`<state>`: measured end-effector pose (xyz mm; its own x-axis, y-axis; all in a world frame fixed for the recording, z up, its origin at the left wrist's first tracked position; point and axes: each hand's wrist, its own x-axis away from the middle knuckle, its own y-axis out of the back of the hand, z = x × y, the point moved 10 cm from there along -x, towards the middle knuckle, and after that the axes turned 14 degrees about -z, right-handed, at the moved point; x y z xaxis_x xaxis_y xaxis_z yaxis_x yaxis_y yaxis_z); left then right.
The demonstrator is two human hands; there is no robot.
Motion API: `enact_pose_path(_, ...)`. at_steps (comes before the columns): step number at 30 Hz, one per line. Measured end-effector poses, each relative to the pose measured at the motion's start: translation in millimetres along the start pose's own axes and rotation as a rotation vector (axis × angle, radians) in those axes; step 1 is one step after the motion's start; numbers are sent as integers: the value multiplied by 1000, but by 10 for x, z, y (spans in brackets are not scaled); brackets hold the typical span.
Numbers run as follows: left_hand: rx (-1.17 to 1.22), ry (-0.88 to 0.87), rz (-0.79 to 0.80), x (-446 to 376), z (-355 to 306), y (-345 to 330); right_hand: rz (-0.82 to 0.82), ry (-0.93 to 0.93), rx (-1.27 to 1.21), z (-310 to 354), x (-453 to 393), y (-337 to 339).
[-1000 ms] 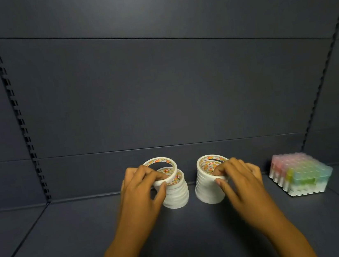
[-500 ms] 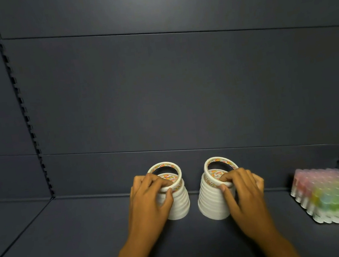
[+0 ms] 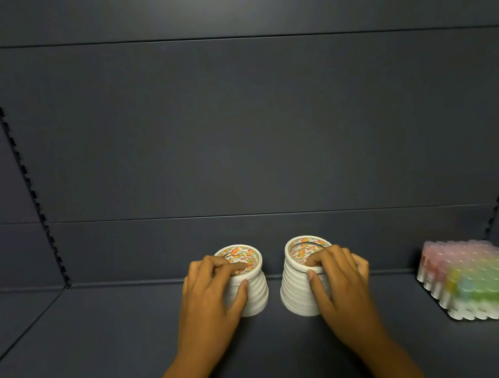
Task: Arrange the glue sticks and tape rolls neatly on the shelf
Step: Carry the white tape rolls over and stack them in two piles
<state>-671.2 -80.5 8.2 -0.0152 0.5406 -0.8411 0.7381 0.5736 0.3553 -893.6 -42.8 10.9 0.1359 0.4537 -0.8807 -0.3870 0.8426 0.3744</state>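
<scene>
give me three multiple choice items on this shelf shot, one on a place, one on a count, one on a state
1. Where is the glue stick block relative to the tape stacks?
A. to their right
B. between them
C. on top of them

2. How many tape stacks stand on the shelf?
A. one
B. two
C. four

3. What is the left hand doing?
A. lying flat on the shelf
B. pointing at the wall
C. gripping the left tape stack

Answers: 1 A, the block sits at far right. 2 B, a left stack and a right tape stack. 3 C, fingers reach into the top roll, thumb on its side.
</scene>
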Motion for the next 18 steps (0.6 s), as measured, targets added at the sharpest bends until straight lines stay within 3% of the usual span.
enact_pose_path(14,8,36,-17,-15,92,169,74,-50,13,-22,24,-33)
enact_pose_path(18,-49,0,17,-74,162,317,79,13,-60,271,-137,-16)
